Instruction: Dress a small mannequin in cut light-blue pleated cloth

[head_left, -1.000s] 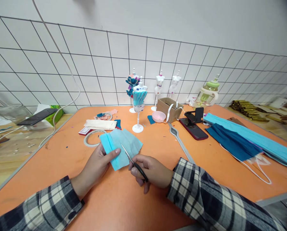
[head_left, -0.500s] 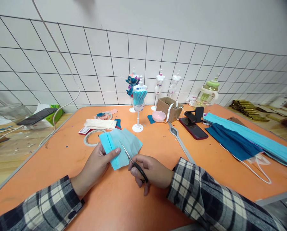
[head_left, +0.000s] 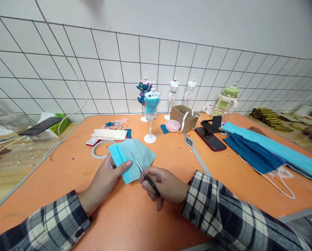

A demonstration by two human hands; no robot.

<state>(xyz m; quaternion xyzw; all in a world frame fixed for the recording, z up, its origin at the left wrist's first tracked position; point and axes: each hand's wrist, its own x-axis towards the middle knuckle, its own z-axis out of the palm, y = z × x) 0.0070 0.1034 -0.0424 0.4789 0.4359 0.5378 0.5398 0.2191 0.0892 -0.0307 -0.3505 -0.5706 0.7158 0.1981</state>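
My left hand [head_left: 109,177] pinches a light blue piece of thin fabric [head_left: 142,148] by its left side, thumb on top and the other fingers beneath. The piece looks like part of a disposable face mask, with a brighter folded strip along its left. In my right hand [head_left: 165,184] are small scissors [head_left: 151,183] with black handles. Their blades lie over the middle of the fabric, pointing up and left; whether they cut into it I cannot tell. Just beyond the fabric stands a white mini dress form [head_left: 150,118] wrapped in pleated blue material.
Behind stand more mini dress forms [head_left: 173,89], a cardboard box [head_left: 185,120] and a pink bowl [head_left: 172,126]. A phone [head_left: 210,139], a dark blue mask [head_left: 255,153] and long light blue fabric [head_left: 276,150] lie right. A tape roll [head_left: 94,150] and cream cloth [head_left: 109,134] lie left.
Almost nothing differs. Both hands, the fabric and the scissors keep nearly the same place, with only a very slight shift.
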